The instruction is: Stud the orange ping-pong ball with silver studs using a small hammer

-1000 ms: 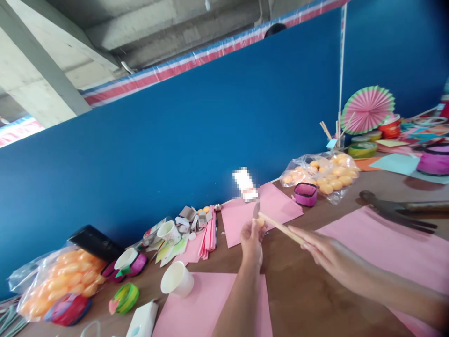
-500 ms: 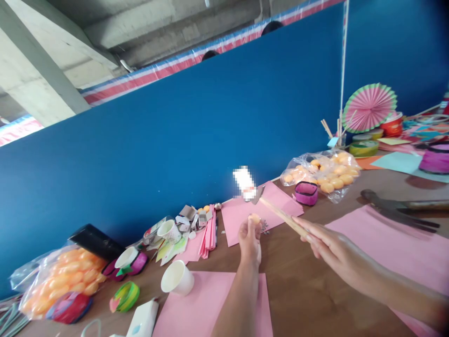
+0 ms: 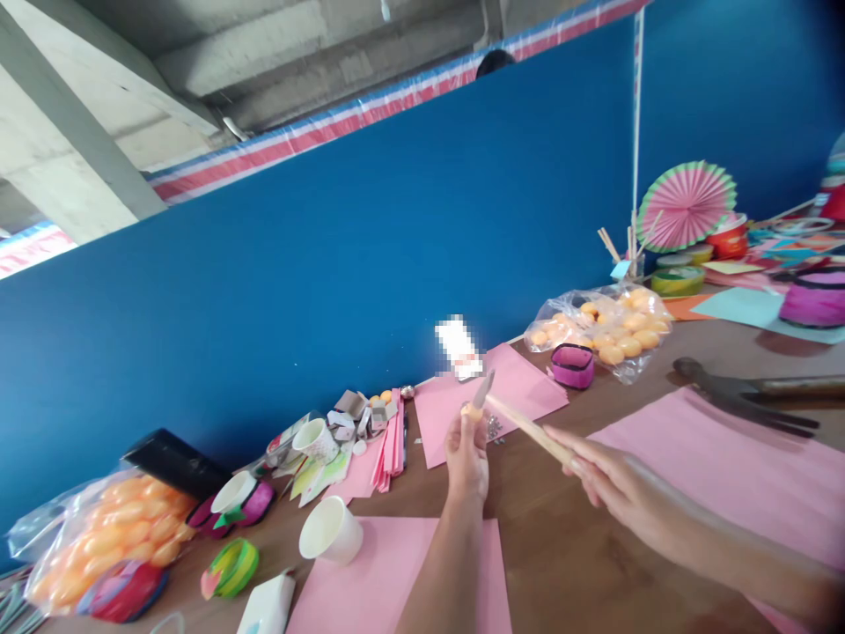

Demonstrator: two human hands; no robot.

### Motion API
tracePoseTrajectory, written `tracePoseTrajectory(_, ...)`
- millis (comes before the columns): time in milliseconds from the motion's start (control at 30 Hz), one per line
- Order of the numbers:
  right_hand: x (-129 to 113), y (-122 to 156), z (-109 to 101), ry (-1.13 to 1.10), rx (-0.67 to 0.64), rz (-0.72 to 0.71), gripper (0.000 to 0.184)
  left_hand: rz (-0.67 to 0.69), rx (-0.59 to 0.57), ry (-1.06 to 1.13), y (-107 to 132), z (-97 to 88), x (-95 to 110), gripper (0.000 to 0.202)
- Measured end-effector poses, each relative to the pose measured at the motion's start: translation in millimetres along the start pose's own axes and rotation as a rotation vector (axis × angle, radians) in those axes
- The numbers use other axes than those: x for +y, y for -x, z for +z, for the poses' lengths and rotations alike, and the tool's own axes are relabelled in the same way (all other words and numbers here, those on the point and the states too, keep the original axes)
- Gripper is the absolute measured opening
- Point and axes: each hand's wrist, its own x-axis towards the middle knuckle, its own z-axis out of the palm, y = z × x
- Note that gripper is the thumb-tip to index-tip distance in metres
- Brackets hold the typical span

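Left hand (image 3: pixel 467 456) upright, right hand (image 3: pixel 613 482) aslant

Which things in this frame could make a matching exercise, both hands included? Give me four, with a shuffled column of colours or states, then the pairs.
Things
1. Left hand
2. Right hand
3. Pleated paper fan
4. Claw hammer

Colours or states
A. Pink with a green rim
B. Holding a small orange rounded piece
C. Dark-headed, lying unheld
D. Gripping a light wooden-handled tool

Pairs: 1-B, 2-D, 3-A, 4-C
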Motion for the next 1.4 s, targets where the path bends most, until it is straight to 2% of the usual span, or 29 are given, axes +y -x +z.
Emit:
tracePoseTrajectory(100,-4.7,-2.8,-4.3,-0.054,0.061,0.010,0.049,-0.008,0.003,-0.008,1.1,0.8,0.6,0.025)
tracePoseTrajectory(267,-7.1,-7.4,-9.0,-0.113,-0.087,0.104,0.048,-0.027,-0.045,-0.004,3.3,2.8,3.4,0.025)
tracePoseTrajectory(400,1.1,-8.5,-5.2,-0.256,0.031,0.159,0.050,-0.011,-0.073,0.034,2.1,1.2,4.5,0.024)
tracePoseTrajectory(567,8.2,-11.4,-1.7,-0.315,-0.070,0.220,0.049,-0.043,-0.091,0.038,1.8,0.7,4.1,0.024)
tracePoseTrajectory(700,10.5,-14.3,-3.0,-0.401,0.034,0.194,0.050,-0.053,-0.083,0.058,2.5,1.9,5.2,0.025)
tracePoseTrajectory(900,14.9,-14.3,-8.2,-0.340,-0.123,0.257,0.047,-0.064,-0.126,0.066,6.7,5.5,9.7,0.036)
tracePoseTrajectory(1033,12.8,-14.4,-12.9,-0.333,-0.073,0.278,0.050,-0.086,-0.171,0.060,7.6,5.2,9.7,0.040)
tracePoseTrajectory(1200,5.7,-12.0,-19.5,-0.353,-0.002,0.213,0.053,-0.081,-0.137,0.059,6.0,3.0,7.6,0.041)
tracePoseTrajectory(1300,1.8,-9.1,-22.4,-0.292,0.083,0.166,0.053,-0.084,-0.152,0.055,6.3,3.2,6.4,0.040)
tracePoseTrajectory(1400,-1.2,-5.9,-22.8,-0.169,0.064,0.117,0.054,-0.086,-0.162,0.045,7.3,3.6,5.4,0.038)
